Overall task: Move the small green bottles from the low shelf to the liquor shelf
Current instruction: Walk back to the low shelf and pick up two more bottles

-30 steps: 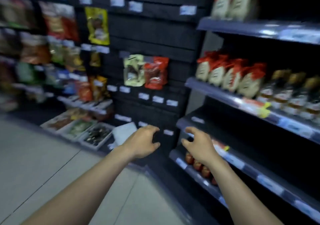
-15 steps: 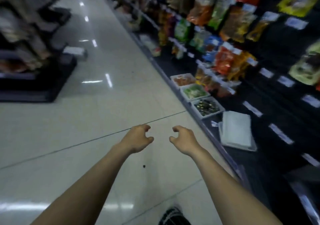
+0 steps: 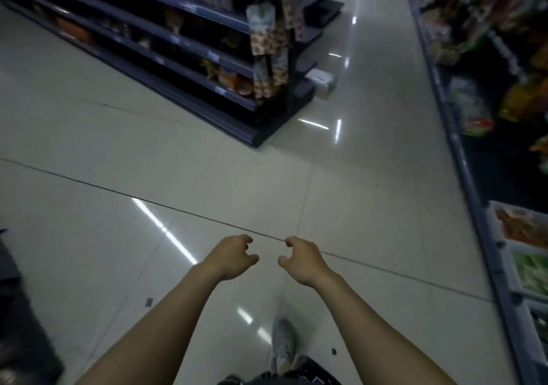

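Observation:
No small green bottles and no liquor shelf show in this view. My left hand [image 3: 229, 255] and my right hand [image 3: 302, 258] hang side by side over the pale tiled floor, a short gap between them. Both hold nothing, with the fingers loosely curled and apart. Both bare forearms reach in from the bottom edge.
A dark shelf unit [image 3: 184, 58] with hanging snack packets [image 3: 269, 37] stands ahead left, its corner jutting into the aisle. A snack shelf [image 3: 504, 94] with white trays [image 3: 522, 236] runs along the right. A small white box [image 3: 321, 79] lies on the floor. My shoe [image 3: 283, 343] is below.
The view has swung left, away from the shelf with jars and the snack wall, toward the open aisle. Both hands stay empty in front of me, close together.

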Demonstrator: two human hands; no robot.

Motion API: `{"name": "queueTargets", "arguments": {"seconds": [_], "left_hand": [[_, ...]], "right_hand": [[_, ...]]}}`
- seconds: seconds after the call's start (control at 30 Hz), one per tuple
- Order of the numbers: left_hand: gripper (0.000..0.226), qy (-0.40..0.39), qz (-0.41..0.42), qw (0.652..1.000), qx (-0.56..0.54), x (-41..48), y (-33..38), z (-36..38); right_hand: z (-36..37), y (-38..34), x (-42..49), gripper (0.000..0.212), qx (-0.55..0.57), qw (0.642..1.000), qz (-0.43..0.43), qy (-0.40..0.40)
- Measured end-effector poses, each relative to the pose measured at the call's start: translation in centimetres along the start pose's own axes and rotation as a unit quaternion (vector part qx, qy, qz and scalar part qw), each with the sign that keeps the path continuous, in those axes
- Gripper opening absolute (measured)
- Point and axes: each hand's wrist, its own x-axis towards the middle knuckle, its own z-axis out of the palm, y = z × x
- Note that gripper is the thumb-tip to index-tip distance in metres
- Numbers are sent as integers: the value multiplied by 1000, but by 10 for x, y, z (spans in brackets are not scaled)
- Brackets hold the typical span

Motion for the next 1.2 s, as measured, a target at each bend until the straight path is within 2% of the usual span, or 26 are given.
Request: {"name": "queueTargets", "arguments": {"seconds": [0.27, 0.57, 0.7, 0.77, 0.87, 1.03, 1.2], "left_hand": [[61, 99, -98, 987, -86, 83, -61, -128], [63, 129, -123, 974, -139, 210, -179, -272], [64, 146, -98, 974, -141, 265, -222, -368], [64, 143, -108, 974, -138, 337, -283, -472], [64, 155, -105, 973, -136, 371, -303, -528], [63, 164, -82, 976, -115, 383, -299, -543], [61, 174, -63, 978, -94, 486, -338, -641]], "right_hand": [[-32, -153, 160, 65, -77, 987, -124, -66], [-16, -320, 345, 64, -108, 977, -152, -104], [-23, -407, 417, 64, -104, 978, -154, -89], [-18, -507, 512, 64, -105, 979, -147, -90], [-30, -559, 555, 63, -107, 978, -163, -75], [-39, -566, 565, 63, -115, 977, -170, -58], [-52, -641, 684, 64, -90, 981, -166, -42]]}}
